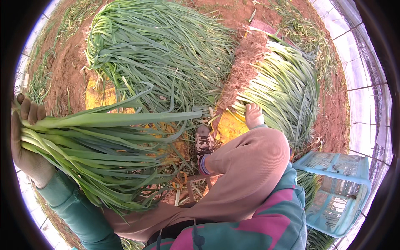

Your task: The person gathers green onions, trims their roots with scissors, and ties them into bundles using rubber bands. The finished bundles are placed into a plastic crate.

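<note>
At the far left, my left hand, in a soiled glove, is raised and closed around a bunch of long-leaved allium greens. Their flat leaves fan out to the right above my lap; the stalk ends are mostly hidden in the hand. My right hand reaches past my bent knee to the near edge of a pile of rooted allium stalks. Its fingertips touch pale stalks close to the matted brown roots. Whether those fingers grip any stalks cannot be told.
A large heap of greens lies ahead on yellow printed sacking. Orange bands hang near my shoe. On the right, a blue plastic crate lies tipped beside more greens. Plastic-film walls border the reddish soil.
</note>
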Demonstrator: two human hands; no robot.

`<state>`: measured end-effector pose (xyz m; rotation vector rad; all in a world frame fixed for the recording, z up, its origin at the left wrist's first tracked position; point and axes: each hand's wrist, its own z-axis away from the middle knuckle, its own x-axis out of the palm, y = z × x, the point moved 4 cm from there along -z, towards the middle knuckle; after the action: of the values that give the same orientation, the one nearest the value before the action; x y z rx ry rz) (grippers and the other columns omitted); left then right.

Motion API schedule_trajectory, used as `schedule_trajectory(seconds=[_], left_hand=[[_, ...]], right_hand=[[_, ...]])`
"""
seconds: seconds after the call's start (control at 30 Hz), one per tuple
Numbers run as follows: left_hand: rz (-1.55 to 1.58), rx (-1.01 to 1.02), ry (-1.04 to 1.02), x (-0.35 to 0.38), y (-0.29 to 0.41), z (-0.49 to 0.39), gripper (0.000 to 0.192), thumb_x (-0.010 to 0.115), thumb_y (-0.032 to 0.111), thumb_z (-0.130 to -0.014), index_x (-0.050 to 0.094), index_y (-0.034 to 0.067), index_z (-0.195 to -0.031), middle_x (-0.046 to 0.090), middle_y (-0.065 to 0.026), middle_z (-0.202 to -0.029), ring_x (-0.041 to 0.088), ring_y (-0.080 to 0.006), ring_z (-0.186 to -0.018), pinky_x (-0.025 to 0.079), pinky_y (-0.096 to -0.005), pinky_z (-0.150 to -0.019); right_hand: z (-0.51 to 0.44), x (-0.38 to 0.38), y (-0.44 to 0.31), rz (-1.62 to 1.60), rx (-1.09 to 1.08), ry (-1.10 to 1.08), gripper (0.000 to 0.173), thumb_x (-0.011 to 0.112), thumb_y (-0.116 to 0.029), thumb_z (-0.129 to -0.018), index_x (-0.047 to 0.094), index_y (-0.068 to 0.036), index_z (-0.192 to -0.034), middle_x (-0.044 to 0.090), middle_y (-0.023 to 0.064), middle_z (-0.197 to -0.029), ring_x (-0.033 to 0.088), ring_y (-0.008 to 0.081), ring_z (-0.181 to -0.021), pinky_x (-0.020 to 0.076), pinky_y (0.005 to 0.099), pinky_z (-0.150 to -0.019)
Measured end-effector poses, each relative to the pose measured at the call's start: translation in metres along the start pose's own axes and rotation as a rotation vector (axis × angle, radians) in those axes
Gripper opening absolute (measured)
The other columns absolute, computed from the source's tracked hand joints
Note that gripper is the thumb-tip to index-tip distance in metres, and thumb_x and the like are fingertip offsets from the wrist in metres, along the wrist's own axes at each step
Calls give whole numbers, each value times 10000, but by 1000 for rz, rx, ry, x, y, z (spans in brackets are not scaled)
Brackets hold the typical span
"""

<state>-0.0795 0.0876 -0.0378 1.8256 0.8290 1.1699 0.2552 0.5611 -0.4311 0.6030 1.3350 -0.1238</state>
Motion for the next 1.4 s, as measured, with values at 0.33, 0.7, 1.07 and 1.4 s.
schedule_trajectory(seconds=[0.33,0.7,1.07,1.4], left_hand=[[115,-34,-53,37,3,32,406,516,172,-929,447,-90,-1232,476,-63,-910,444,-117,-735,386,-267,-677],[181,-255,-172,75,7,63,257,552,267,-832,534,59,-982,474,-79,-673,446,-196,-653,389,-319,-641],[179,-201,-48,47,24,64,367,545,224,-825,555,-4,-1113,530,-103,-745,457,-184,-643,431,-319,-642],[158,-231,-121,56,12,60,294,607,253,-879,642,-24,-970,647,-120,-802,612,-182,-668,523,-289,-637]], right_hand=[[-16,-266,17,-614,-87,532,453,634,-86,-873,463,-59,-1291,537,181,-1044,595,395,-881,501,471,-716],[4,-514,-172,-740,-521,842,453,689,-206,-856,476,-26,-1212,530,174,-1017,624,369,-842,526,456,-683],[-10,-522,-178,-1641,-666,367,294,525,-252,-1006,554,-5,-1163,633,138,-794,596,278,-726,500,352,-689],[0,-525,-175,-1248,-521,523,215,524,-228,-998,482,-20,-1032,596,149,-736,611,314,-690,484,409,-598]])
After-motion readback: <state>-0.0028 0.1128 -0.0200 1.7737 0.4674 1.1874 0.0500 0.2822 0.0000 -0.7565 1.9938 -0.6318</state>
